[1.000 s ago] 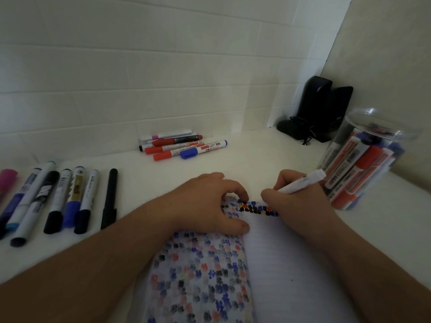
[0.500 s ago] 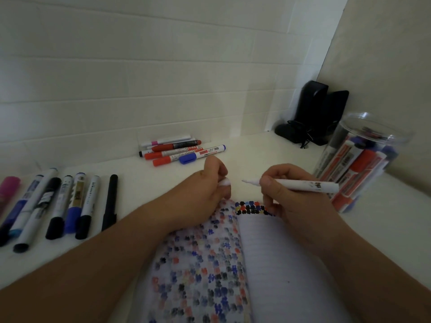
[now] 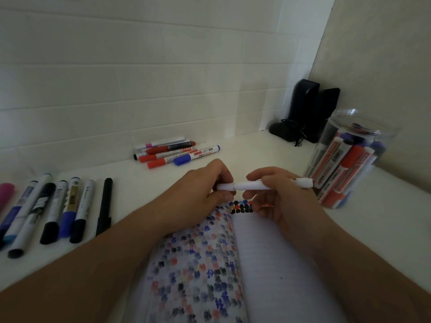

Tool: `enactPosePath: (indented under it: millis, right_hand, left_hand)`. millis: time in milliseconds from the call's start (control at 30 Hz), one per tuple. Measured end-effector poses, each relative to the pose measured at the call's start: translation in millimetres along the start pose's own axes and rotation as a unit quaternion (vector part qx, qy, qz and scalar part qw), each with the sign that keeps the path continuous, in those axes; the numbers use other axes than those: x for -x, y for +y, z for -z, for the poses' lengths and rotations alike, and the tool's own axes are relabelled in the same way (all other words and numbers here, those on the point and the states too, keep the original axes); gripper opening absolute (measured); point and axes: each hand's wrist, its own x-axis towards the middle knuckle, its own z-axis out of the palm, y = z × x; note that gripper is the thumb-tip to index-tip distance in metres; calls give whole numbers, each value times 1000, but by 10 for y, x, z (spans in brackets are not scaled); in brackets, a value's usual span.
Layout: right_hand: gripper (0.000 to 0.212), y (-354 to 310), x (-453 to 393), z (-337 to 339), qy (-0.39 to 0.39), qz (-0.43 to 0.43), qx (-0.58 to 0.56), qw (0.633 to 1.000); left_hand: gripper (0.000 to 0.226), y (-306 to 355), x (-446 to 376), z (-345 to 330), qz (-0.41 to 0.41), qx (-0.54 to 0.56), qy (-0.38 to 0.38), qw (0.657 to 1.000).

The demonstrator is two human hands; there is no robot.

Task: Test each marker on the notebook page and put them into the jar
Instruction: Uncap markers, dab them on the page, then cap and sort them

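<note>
A white marker (image 3: 253,185) lies level in the air above the top of the open notebook (image 3: 268,264). My right hand (image 3: 279,194) grips its barrel. My left hand (image 3: 205,190) pinches the white cap (image 3: 225,187) on the marker's left end. The notebook's left page is covered in coloured test blots; the lined right page has a row of blots (image 3: 241,206) along its top. A clear plastic jar (image 3: 347,159) at the right holds several red and blue markers.
A row of several markers (image 3: 58,210) lies at the left on the white table (image 3: 384,224). Another small pile of markers (image 3: 172,152) sits by the tiled wall. Two black speakers (image 3: 307,110) stand in the back corner, behind the jar.
My right hand lifted the marker off the page and turned it level. My left hand left the notebook, brought the cap up and now has it on the marker's tip.
</note>
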Motion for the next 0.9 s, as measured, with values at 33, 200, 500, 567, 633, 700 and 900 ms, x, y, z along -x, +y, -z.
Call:
enactPosePath:
  millis: [33, 200, 500, 567, 633, 700, 900]
  right_hand:
    - [20, 3, -1, -15, 9, 4, 6, 1000]
    - [24, 11, 0, -29, 30, 37, 12, 999]
    - [22, 31, 16, -128, 39, 63, 24, 997]
    - [23, 50, 15, -156, 36, 80, 64, 994]
    - [26, 51, 25, -190, 25, 103, 114, 988]
    - [18, 18, 50, -216, 15, 109, 114, 987]
    - [40, 8, 151, -286, -49, 116, 145, 981]
  left_hand:
    - [14, 3, 1, -8, -4, -4, 1, 1000]
    - [13, -9, 4, -58, -26, -10, 24, 999]
    - [9, -8, -25, -121, -46, -59, 66, 995]
    - [7, -9, -15, -118, -62, -86, 41, 993]
    - [13, 16, -5, -110, -80, -98, 28, 992]
    - [19, 62, -8, -76, -83, -87, 51, 991]
    - [55, 119, 136, 166, -23, -76, 80, 994]
